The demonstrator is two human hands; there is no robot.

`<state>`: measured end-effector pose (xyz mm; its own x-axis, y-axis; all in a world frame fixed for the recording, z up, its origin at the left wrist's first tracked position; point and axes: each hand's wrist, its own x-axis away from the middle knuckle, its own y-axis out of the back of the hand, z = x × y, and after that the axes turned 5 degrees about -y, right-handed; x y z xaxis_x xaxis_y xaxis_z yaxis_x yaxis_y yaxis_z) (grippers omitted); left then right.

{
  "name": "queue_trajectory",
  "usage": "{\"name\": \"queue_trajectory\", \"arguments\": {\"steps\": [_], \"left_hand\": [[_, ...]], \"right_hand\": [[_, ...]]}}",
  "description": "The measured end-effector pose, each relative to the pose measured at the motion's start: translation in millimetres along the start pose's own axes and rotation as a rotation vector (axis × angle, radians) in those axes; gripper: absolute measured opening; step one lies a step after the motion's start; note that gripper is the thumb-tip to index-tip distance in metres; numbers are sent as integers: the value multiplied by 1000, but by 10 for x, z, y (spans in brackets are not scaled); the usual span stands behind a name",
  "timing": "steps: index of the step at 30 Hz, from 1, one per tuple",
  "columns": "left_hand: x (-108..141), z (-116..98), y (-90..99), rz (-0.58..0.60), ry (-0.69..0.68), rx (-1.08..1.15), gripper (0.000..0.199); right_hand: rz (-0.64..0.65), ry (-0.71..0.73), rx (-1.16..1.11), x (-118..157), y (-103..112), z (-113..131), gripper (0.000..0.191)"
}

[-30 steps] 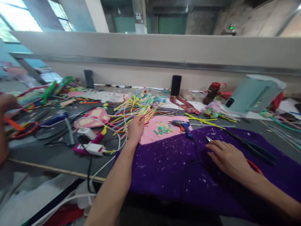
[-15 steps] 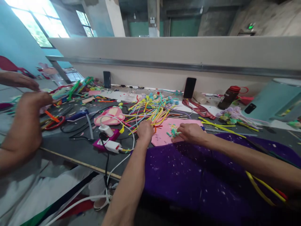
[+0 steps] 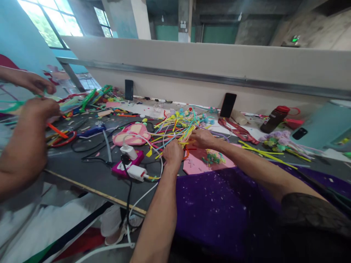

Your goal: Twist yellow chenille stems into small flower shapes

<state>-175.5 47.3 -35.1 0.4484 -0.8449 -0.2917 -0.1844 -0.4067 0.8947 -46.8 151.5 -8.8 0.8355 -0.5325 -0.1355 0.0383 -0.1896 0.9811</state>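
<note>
My left hand [image 3: 173, 151] is closed in a fist around the near ends of a bunch of colourful pipe cleaners [image 3: 178, 126], mostly yellow, with blue, red and pink ones among them. Close on its right, my right hand [image 3: 203, 138] has its fingers drawn together on the yellow stems; the fingertips are partly hidden. Under the hands lies a pink foam sheet [image 3: 193, 162]. On the sheet sits a small heap of green and yellow fuzzy clippings [image 3: 214, 157]. Orange and red stems poke out beside my left fist.
A purple power strip [image 3: 128, 164] with white plugs and cables stands left. Two phones [image 3: 228, 105] lean at the back. A dark bottle [image 3: 275, 118] and lilac pipe-cleaner flowers [image 3: 278, 138] are right. A purple cloth [image 3: 208, 204] hangs in front. A co-worker's hands [image 3: 41, 98] work at left.
My right hand has left the clippings on the pink sheet and moved up and left to the pipe-cleaner bunch. My left fist stays at the bunch. The view has shifted slightly.
</note>
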Motion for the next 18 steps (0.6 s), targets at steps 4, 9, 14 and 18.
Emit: {"name": "queue_trajectory", "arguments": {"steps": [4, 9, 14, 18], "left_hand": [[-10, 4, -9, -28, 1, 37, 26], [-12, 5, 9, -19, 49, 76, 32], [-37, 8, 13, 51, 58, 88, 39], [-49, 24, 3, 76, 66, 74, 31]], "right_hand": [[-29, -112, 29, -134, 2, -38, 26], [-350, -413, -16, -275, 302, -407, 28], [-492, -364, -104, -271, 520, -677, 26], [-453, -305, -147, -225, 523, -741, 25]]}}
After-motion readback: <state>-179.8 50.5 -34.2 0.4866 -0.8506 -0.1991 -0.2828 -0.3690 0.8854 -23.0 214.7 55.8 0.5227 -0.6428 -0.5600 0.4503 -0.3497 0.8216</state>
